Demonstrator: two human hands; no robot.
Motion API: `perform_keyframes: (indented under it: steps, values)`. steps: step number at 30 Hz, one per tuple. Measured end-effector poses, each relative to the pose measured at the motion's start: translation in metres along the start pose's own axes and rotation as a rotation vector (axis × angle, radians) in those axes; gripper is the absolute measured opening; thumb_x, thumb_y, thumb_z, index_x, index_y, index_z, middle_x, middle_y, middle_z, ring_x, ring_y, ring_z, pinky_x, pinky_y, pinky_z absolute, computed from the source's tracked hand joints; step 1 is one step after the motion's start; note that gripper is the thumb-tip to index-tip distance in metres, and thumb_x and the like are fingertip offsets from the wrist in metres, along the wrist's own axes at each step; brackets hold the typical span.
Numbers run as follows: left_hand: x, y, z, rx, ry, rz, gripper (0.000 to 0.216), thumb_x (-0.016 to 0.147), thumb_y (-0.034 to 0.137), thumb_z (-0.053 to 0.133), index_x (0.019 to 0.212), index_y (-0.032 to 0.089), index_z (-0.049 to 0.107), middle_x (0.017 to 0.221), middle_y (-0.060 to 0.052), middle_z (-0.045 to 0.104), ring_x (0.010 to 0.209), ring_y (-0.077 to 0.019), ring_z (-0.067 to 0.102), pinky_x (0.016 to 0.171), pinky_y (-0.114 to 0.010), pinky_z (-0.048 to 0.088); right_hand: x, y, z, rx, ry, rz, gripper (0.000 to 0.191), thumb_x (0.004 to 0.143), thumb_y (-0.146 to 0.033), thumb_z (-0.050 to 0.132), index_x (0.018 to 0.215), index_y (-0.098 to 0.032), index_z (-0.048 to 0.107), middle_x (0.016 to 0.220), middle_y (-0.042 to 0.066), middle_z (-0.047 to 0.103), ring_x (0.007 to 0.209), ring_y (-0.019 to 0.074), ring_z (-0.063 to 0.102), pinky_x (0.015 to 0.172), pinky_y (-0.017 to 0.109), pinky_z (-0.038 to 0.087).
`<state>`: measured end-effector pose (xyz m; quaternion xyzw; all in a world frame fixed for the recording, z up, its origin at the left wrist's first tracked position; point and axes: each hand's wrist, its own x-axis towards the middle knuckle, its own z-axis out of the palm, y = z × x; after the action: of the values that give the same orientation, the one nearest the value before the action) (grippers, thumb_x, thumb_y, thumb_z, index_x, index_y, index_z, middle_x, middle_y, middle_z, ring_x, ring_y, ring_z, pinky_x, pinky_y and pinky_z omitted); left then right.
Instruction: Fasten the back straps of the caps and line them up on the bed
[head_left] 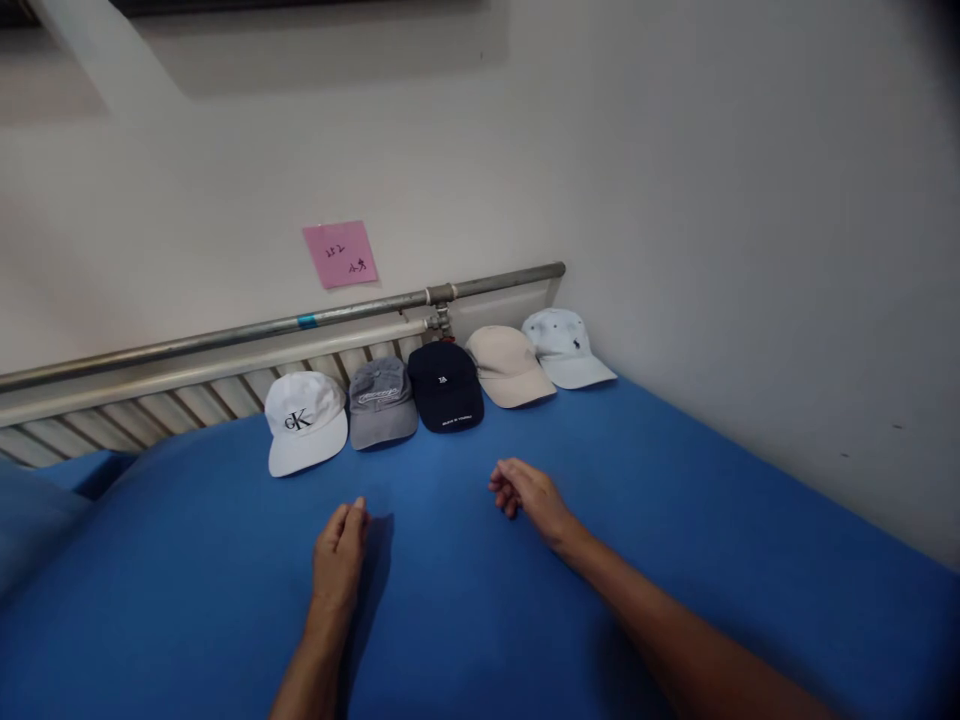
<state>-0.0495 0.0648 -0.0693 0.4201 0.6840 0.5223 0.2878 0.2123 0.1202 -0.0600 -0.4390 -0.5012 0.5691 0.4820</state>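
My left hand (340,555) is over the blue surface, below the grey cap (383,400). Its fingers are curled together with nothing seen in them. To the right, my right hand (529,497) is loosely curled, fingers slightly apart and holding nothing, below the beige cap (510,366). Neither hand touches a cap. Caps stand side by side along the far edge, brims towards me: a white cap (306,420) with black letters at the left, then the grey one, a navy cap (444,385), the beige one, and a pale blue cap (566,347) at the right end.
A blue-covered surface (442,620) lies under the hands and caps. Behind the caps are a radiator (172,408) and a metal pipe (360,307). A pink note (341,254) is on the wall. Another wall (780,330) borders the right side.
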Motion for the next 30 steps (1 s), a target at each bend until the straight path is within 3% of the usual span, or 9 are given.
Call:
perform_keyframes:
  steps: [3, 5, 6, 9, 14, 17, 30]
  values:
    - [-0.005, 0.006, 0.001, -0.026, -0.003, 0.058, 0.034, 0.075, 0.053, 0.06, 0.08, 0.02, 0.058, 0.055, 0.006, 0.039, 0.048, -0.0116, 0.04, 0.048, -0.025, 0.036, -0.004, -0.003, 0.001, -0.063, 0.0, -0.015, 0.02, 0.077, -0.034, 0.064, 0.091, -0.02, 0.062, 0.063, -0.004, 0.055, 0.051, 0.0102, 0.049, 0.049, 0.024, 0.038]
    - [-0.009, 0.013, 0.0, -0.055, -0.001, 0.144, 0.049, 0.073, 0.048, 0.064, 0.113, 0.02, 0.059, 0.058, 0.007, 0.041, 0.051, -0.0121, 0.042, 0.052, -0.025, 0.039, -0.008, -0.008, 0.001, -0.072, 0.01, -0.065, 0.042, 0.073, -0.026, 0.067, 0.114, -0.024, 0.058, 0.062, -0.007, 0.05, 0.05, 0.009, 0.044, 0.049, 0.024, 0.037]
    - [-0.012, 0.017, 0.0, -0.068, 0.001, 0.191, 0.063, 0.073, 0.045, 0.065, 0.129, 0.021, 0.051, 0.059, 0.007, 0.042, 0.052, -0.0121, 0.043, 0.053, -0.025, 0.04, -0.011, -0.012, 0.001, -0.072, 0.015, -0.098, 0.053, 0.072, -0.024, 0.068, 0.123, -0.026, 0.054, 0.063, -0.008, 0.049, 0.051, 0.0088, 0.042, 0.05, 0.024, 0.037]
    - [-0.023, 0.029, -0.004, -0.058, 0.023, 0.316, 0.084, 0.075, 0.038, 0.066, 0.149, 0.024, 0.029, 0.063, 0.007, 0.043, 0.054, -0.0114, 0.043, 0.055, -0.024, 0.041, -0.021, -0.029, -0.001, -0.081, 0.057, -0.214, 0.069, 0.073, -0.024, 0.07, 0.136, -0.03, 0.045, 0.066, -0.008, 0.049, 0.055, 0.009, 0.042, 0.055, 0.024, 0.039]
    - [-0.038, 0.044, -0.015, -0.057, 0.139, 0.512, 0.091, 0.075, 0.032, 0.068, 0.152, 0.028, 0.019, 0.064, 0.007, 0.045, 0.057, -0.0109, 0.046, 0.058, -0.023, 0.042, -0.042, -0.059, -0.003, -0.085, 0.16, -0.391, 0.076, 0.076, -0.023, 0.068, 0.144, -0.033, 0.036, 0.068, -0.007, 0.05, 0.061, 0.0108, 0.045, 0.061, 0.027, 0.042]
    - [-0.04, 0.047, -0.02, -0.023, 0.204, 0.558, 0.092, 0.075, 0.03, 0.069, 0.151, 0.029, 0.018, 0.065, 0.008, 0.047, 0.057, -0.0103, 0.047, 0.06, -0.023, 0.043, -0.048, -0.067, -0.004, -0.088, 0.199, -0.439, 0.077, 0.077, -0.022, 0.068, 0.146, -0.033, 0.034, 0.067, -0.006, 0.051, 0.062, 0.0117, 0.047, 0.064, 0.028, 0.043]
    - [-0.033, 0.042, -0.02, 0.012, 0.117, 0.41, 0.096, 0.075, 0.036, 0.069, 0.153, 0.028, 0.013, 0.064, 0.008, 0.047, 0.055, -0.0102, 0.046, 0.056, -0.022, 0.043, -0.035, -0.057, -0.008, -0.144, 0.145, -0.384, 0.083, 0.075, -0.023, 0.069, 0.148, -0.031, 0.03, 0.065, -0.008, 0.049, 0.058, 0.0101, 0.043, 0.062, 0.027, 0.041]
